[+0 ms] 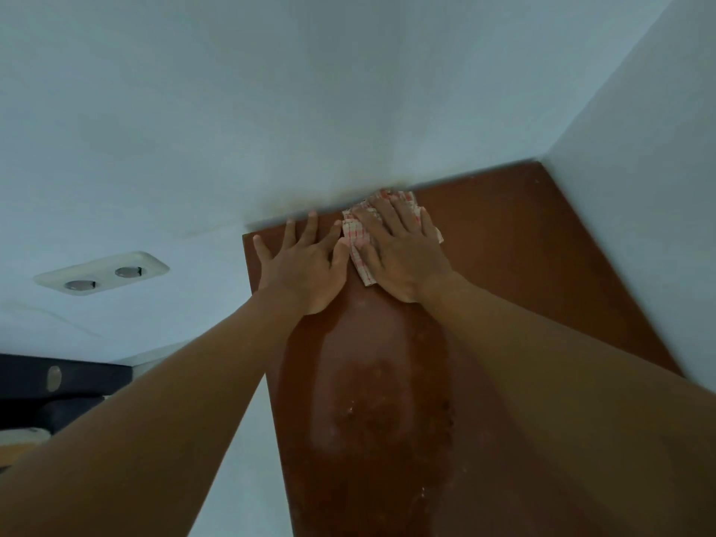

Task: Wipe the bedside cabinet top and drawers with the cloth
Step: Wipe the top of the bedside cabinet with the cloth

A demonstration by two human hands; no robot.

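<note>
The right hand (pixel 403 253) lies flat and spread on the cloth (pixel 358 242), pressing it onto the cabinet top (pixel 523 265) — not gripping it. The cloth sits directly under this hand, against the wall (pixel 310 110) at the far edge. The left hand (pixel 306 265) rests open and empty on the bare top, just beside the cloth on its left. The cabinet top's long axis runs from the wall back toward the body. Unwiped surface — dusty specks visible — lies nearer than both hands, so the likely stroke is a pull toward the body, led by the right hand.
</note>
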